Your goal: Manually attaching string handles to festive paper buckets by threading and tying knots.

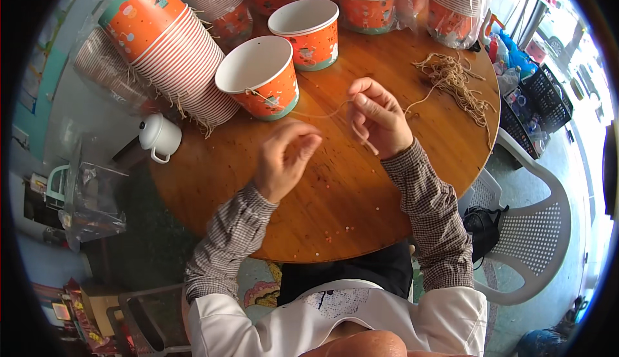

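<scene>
A thin tan string [332, 113] is pinched in my right hand [380, 113], and a short end hangs below its fingers. From there the string arcs left toward the nearer orange paper bucket [274, 97], which has a knotted bit of string at its rim. My left hand [285, 158], slightly blurred, is just in front of that bucket. Its thumb and fingers curl together, and I cannot make out what is between them. A second orange paper bucket [316, 46] stands upright behind the first. Both have white insides and green bases.
A tilted stack of orange buckets [174, 54] with strings leans at the left, near a white lidded mug [160, 138]. Bagged bucket stacks [367, 9] line the back of the round wooden table [309, 215]. A tangled string pile [458, 86] lies right; a grey chair [535, 228] stands beyond.
</scene>
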Demonstrator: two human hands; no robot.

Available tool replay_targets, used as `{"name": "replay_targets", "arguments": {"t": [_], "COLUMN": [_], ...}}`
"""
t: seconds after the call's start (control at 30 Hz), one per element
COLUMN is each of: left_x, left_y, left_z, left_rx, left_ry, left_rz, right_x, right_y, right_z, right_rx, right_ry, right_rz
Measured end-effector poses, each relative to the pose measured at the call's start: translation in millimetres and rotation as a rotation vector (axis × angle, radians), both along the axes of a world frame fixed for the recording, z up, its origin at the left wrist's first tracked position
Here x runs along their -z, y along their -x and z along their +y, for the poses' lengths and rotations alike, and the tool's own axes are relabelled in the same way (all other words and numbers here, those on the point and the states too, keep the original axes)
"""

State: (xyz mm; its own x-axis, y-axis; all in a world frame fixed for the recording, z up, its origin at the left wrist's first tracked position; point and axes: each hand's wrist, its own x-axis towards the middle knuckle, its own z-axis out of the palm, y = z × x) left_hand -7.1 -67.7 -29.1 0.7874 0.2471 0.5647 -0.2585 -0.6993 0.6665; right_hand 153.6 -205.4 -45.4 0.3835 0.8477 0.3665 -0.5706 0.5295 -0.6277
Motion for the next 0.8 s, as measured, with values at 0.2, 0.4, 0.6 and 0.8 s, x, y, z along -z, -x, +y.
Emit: {"name": "replay_targets", "arguments": {"t": [0.2,0.4,0.6,0.8], "left_x": [27,29,19,26], "left_y": [-16,-18,-25,-20], "left_z": [-29,-36,6,13], "left_rx": [0.261,0.232,0.045,0.046], "left_ry": [0.680,0.963,0.184,0.006], "left_rz": [0.284,0.225,0.132,0.024], "right_x": [10,9,14,7], "right_y": [3,-1,-12,14], "right_z": [9,8,11,15], "right_rx": [0.104,0.171,0.507,0.183], "right_ry": [0.048,0.095,0.377,0.459], "right_rz": [-0.013,-0.021,-0.369,-0.508]}}
